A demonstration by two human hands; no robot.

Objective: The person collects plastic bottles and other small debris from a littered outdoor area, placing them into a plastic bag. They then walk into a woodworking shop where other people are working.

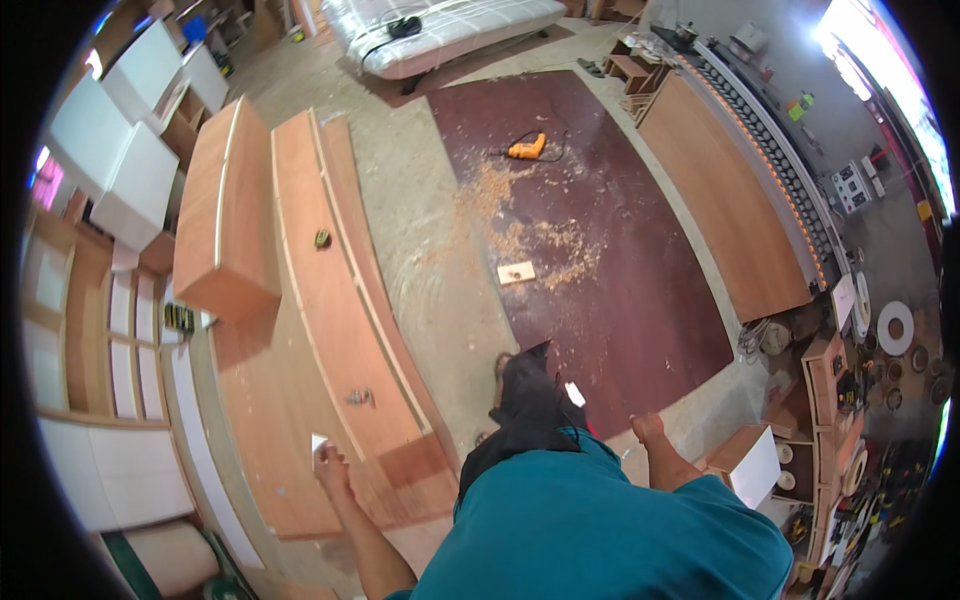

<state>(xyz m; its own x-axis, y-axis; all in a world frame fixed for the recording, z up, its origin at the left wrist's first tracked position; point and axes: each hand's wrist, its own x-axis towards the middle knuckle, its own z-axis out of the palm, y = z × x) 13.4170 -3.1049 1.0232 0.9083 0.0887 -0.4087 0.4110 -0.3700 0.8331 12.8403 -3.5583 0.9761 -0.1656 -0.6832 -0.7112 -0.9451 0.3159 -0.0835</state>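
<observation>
My left hand is over the long plywood panel work on the left, fingers closed round a small white piece whose kind I cannot make out. Farther up the same panel lies a small metal fitting, and beyond it a tape measure. My right hand hangs beside my body above the edge of a dark red sheet. Its fingers are too small and curled away to read.
An orange drill lies on the red sheet among wood shavings and a small wooden block. A plywood box stands on the panel. A wrapped mattress is at the back; a cluttered workbench runs along the right.
</observation>
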